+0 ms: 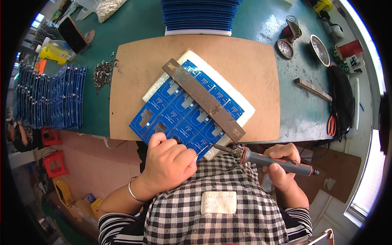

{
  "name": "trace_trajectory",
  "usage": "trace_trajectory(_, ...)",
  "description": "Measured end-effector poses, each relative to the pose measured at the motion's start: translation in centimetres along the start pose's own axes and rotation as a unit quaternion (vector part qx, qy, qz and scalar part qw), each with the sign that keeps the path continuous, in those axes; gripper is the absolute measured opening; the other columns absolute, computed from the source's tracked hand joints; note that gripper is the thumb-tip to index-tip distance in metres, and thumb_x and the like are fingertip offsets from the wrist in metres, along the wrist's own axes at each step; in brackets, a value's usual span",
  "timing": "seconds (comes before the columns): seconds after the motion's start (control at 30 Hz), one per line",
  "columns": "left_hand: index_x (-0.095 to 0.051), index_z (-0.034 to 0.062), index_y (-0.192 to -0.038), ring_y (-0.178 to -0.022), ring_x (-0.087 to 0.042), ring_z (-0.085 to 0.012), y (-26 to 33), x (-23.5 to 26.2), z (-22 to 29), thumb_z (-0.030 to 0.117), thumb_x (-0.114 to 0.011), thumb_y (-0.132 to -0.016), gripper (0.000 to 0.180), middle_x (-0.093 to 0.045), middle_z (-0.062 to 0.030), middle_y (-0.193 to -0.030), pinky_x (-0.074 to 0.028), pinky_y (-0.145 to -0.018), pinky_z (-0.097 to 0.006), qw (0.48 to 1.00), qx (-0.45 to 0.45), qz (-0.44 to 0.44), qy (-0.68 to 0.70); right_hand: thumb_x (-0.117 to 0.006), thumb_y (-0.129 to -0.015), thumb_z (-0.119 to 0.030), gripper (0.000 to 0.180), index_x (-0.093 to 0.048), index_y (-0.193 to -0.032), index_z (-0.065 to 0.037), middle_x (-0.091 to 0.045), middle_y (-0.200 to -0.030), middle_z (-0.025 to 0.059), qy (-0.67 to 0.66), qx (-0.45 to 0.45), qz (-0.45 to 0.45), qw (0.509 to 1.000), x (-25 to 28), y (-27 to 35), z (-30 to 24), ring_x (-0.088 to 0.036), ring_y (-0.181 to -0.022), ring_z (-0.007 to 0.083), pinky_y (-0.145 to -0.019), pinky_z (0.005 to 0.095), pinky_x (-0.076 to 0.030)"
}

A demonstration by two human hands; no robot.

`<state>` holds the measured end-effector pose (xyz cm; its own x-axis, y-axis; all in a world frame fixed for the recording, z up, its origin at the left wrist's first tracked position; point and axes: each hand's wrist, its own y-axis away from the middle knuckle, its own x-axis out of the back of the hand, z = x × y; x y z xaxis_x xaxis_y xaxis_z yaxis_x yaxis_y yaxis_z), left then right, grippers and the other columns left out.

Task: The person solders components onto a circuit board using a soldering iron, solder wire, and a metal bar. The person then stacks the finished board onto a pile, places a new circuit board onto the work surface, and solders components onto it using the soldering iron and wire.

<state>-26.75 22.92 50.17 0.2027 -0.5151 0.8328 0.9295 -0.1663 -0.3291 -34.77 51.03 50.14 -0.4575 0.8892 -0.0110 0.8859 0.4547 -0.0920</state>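
well to the left of both hands, a row of blue boards (pixel 51 97) stands on edge on the green counter (pixel 296 118), with a yellow bottle (pixel 52 54) beyond it and a dark phone (pixel 73 34) propped near the bottle. out to the left of the left hand, lower than the counter, red stools (pixel 56 164) stand on the floor (pixel 116 163). ahead and left of the left hand, a small heap of metal parts (pixel 102 76) lies just beside a brown panel (pixel 253 61).

the left hand (pixel 171 158), with a silver bangle (pixel 132 190) at its wrist, has its fingers curled at the near edge of a blue circuit board (pixel 173 115); whether they grip anything cannot be told. the circuit board lies slanted ahead of the left hand, on a white foam pad (pixel 249 110) over the brown panel. a worn metal bar (pixel 204 100) lies across it, ahead of both hands. farther ahead rises a blue stack (pixel 200 16).

the right hand (pixel 284 178), apart from the left, is wrapped around a soldering iron (pixel 258 158); its tip points left at the circuit board's near edge, and contact cannot be told.

ahead and right of the right hand are a coiled stand (pixel 293 27), a metal bowl (pixel 319 50) and a short bar (pixel 313 89); farther right, orange scissors (pixel 331 125) lie beside a black bag (pixel 342 96).
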Motion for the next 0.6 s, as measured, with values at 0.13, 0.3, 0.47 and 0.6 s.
trace_trajectory(0.13,-0.05,0.0136,-0.066,-0.055,-0.045,-0.0166,-0.17,-0.08,0.05,0.006,-0.065,-0.065,0.016,-0.044,0.0016,-0.057,-0.032,-0.067,-0.034,1.0,-0.001,0.009,-0.012,-0.073,-0.081,-0.02,0.029,-0.052,-0.09,-0.002,-0.059,-0.072,0.0098,0.005,-0.005,-0.021,1.0,0.17,-0.11,0.35,-0.051,-0.06,0.0134,-0.056,0.0283,-0.042)
trace_trajectory(0.3,-0.049,0.0135,-0.066,-0.055,-0.045,-0.017,-0.29,-0.08,-0.09,0.006,-0.065,-0.065,0.017,-0.044,0.0014,-0.057,-0.032,-0.066,-0.034,1.0,0.003,0.006,-0.014,-0.073,-0.081,-0.019,0.028,-0.052,-0.089,-0.002,-0.058,-0.07,0.01,0.022,0.003,-0.018,1.0,-0.25,-0.45,0.58,-0.051,-0.059,0.0134,-0.055,0.0285,-0.041)
trace_trajectory(0.47,-0.048,0.0133,-0.065,-0.055,-0.044,-0.0173,-0.39,-0.15,-0.18,0.006,-0.065,-0.065,0.018,-0.044,0.001,-0.057,-0.032,-0.066,-0.034,1.0,0.001,0.014,-0.012,-0.073,-0.081,-0.019,0.028,-0.052,-0.089,-0.002,-0.058,-0.07,0.0096,0.012,0.011,0.007,1.0,-0.2,-0.52,0.39,-0.051,-0.059,0.0134,-0.055,0.0285,-0.041)
trace_trajectory(0.6,-0.048,0.0133,-0.065,-0.055,-0.045,-0.0174,-0.51,-0.2,-0.2,0.006,-0.065,-0.065,0.018,-0.044,0.001,-0.057,-0.033,-0.066,-0.034,1.0,0.001,0.005,-0.011,-0.072,-0.083,-0.024,0.032,-0.049,-0.091,-0.003,-0.058,-0.071,0.01,0.021,-0.012,-0.012,1.0,-0.01,-0.52,0.53,-0.052,-0.057,0.013,-0.057,0.0287,-0.046)
